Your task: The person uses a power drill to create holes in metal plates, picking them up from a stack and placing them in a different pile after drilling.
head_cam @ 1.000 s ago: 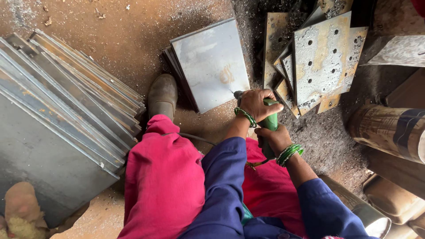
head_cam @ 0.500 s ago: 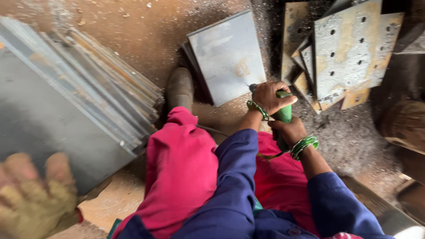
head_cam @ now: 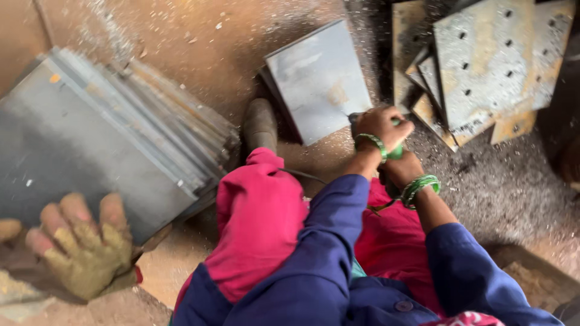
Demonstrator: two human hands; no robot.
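Note:
My left hand point(head_cam: 383, 127) and my right hand point(head_cam: 402, 172) are both closed around a green hand-held power tool point(head_cam: 396, 151), left hand further forward, right hand behind it. Both wrists carry green bangles. The tool's front end touches the near right corner of a grey rectangular steel plate point(head_cam: 317, 78) that leans on the ground. Most of the tool is hidden by my fingers. My legs in pink trousers point(head_cam: 260, 223) stretch out below, with one dusty boot point(head_cam: 260, 124) beside the plate.
A stack of several grey steel sheets point(head_cam: 109, 145) lies at left; another person's gloved hand point(head_cam: 84, 247) rests on its near edge. Rusty drilled plates point(head_cam: 489, 60) are piled at upper right. The ground is dusty, with metal filings.
The view has swung right and closer. The gloved hand at lower left has come up onto the sheet stack. Both my hands stay on the green tool at the plate's corner.

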